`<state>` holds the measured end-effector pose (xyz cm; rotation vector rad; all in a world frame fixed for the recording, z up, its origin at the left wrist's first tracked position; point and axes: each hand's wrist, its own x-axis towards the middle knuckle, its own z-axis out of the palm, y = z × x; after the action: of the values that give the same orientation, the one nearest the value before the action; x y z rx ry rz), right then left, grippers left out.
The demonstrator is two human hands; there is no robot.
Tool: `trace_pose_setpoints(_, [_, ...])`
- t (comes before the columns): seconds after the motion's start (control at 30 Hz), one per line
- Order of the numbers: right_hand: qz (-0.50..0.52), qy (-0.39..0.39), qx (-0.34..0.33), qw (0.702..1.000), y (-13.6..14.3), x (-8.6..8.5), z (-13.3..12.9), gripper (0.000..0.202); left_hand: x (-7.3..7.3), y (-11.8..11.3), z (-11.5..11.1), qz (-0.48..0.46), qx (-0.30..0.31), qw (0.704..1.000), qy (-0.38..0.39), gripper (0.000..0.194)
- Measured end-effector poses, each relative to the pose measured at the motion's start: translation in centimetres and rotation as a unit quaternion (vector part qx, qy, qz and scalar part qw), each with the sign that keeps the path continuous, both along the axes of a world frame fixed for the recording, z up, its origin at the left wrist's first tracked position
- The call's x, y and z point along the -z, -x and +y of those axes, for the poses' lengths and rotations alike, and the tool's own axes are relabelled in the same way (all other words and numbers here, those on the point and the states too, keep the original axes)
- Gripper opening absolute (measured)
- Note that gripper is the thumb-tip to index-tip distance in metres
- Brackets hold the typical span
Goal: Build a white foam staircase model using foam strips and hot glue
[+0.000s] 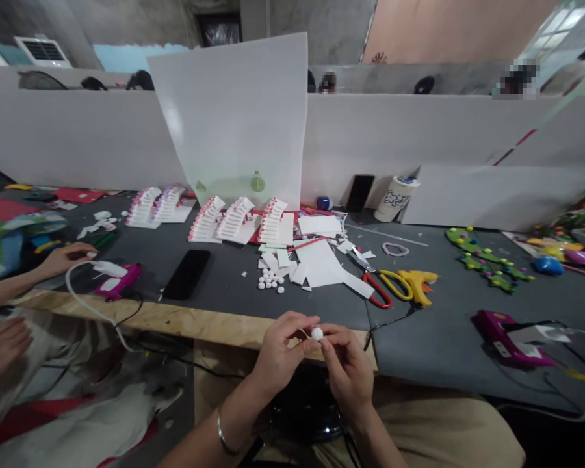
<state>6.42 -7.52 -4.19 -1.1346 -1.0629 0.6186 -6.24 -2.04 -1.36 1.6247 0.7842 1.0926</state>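
Small round white ball (pixel 316 333), held at lower centre of the frame, just in front of the pale wooden edge (pixel 214 323) of a dark grey worktable (pixel 419 344). Pinched between the fingertips of both bare hands: left hand (pixel 280 351) with thumb and index finger drawn together around its left side, right hand (pixel 350 364) with thumb and index finger against its right side. Cannot tell how firmly gripped. Around the left wrist, a silver metal bangle (pixel 224 432). Beyond the hands, at centre of the frame, a cluster of similar white balls (pixel 268 281), beside cut white paper pieces (pixel 319 263). To the right of those, metal scissors (pixel 367 263) with red and yellow handles, next to a yellow glue gun (pixel 420 285). Left of the cluster, a black smartphone (pixel 188 274) lying flat. Farther back, along the foot of a tall white board (pixel 234 117), curved rows of white pieces with pink tips (pixel 207 220). Right of centre, a white paper cup (pixel 394 198) with black print. At left of the frame, another person's hand (pixel 68 259) on the table, near a magenta power strip (pixel 119 281).
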Motion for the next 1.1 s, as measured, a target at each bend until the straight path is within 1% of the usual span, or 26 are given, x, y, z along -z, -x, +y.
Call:
trace_pose_setpoints(0.13, [-0.001,0.019,-0.001,1.000,0.1,0.0,0.0,0.012,-0.1,0.5,0.2,0.044,-0.015,0.996,-0.071,0.024])
trace_pose_setpoints(0.23, [-0.009,0.043,-0.019,0.999,-0.1,-0.1,0.0,0.015,-0.1,0.7,0.1,0.068,-0.018,0.993,-0.099,0.024])
trace_pose_setpoints(0.33, [-0.004,0.059,-0.032,0.998,-0.2,-0.1,-0.1,0.016,-0.1,0.7,-0.1,0.068,-0.028,0.992,-0.103,0.023])
trace_pose_setpoints(0.43, [-0.001,0.071,-0.030,0.997,-0.3,0.2,-0.2,0.017,0.0,0.7,-0.5,0.065,-0.023,0.992,-0.104,0.023])
trace_pose_setpoints(0.53, [-0.039,0.088,-0.054,0.994,-0.7,0.7,-0.1,0.016,0.3,1.1,-0.6,0.072,-0.022,0.993,-0.096,0.022])
trace_pose_setpoints(0.6, [-0.083,0.095,-0.070,0.990,-1.5,1.0,0.0,0.016,0.8,1.6,-0.4,0.083,-0.034,0.993,-0.082,0.024])
trace_pose_setpoints(0.67, [-0.127,0.106,-0.059,0.984,-3.0,1.3,0.0,0.017,1.5,2.3,0.2,0.097,-0.061,0.992,-0.056,0.026])
trace_pose_setpoints(0.73, [-0.170,0.130,-0.022,0.977,-5.1,1.5,0.0,0.018,2.2,3.1,1.0,0.102,-0.095,0.990,-0.029,0.029])
trace_pose_setpoints(0.8, [-0.213,0.153,0.019,0.965,-7.8,1.6,0.1,0.019,2.8,3.7,2.0,0.097,-0.130,0.987,-0.011,0.033])
trace_pose_setpoints(0.9, [-0.271,0.149,0.085,0.947,-12.4,1.2,1.2,0.021,3.4,4.4,3.3,0.090,-0.163,0.983,-0.005,0.034])
trace_pose_setpoints(0.93, [-0.295,0.149,0.108,0.938,-13.9,0.8,1.9,0.021,3.5,4.5,3.7,0.091,-0.168,0.981,-0.007,0.034])
trace_pose_setpoints(1.0, [-0.364,0.159,0.134,0.908,-16.5,-0.2,3.5,0.022,3.8,4.6,4.2,0.096,-0.175,0.980,-0.008,0.033])
trace_pose_setpoints(1.03, [-0.397,0.168,0.135,0.892,-17.6,-0.8,4.4,0.021,4.0,4.6,4.4,0.100,-0.179,0.979,-0.006,0.033])
trace_pose_setpoints(1.1, [-0.443,0.221,0.126,0.859,-19.2,-2.0,5.8,0.020,4.4,4.5,4.5,0.107,-0.182,0.977,0.006,0.033])
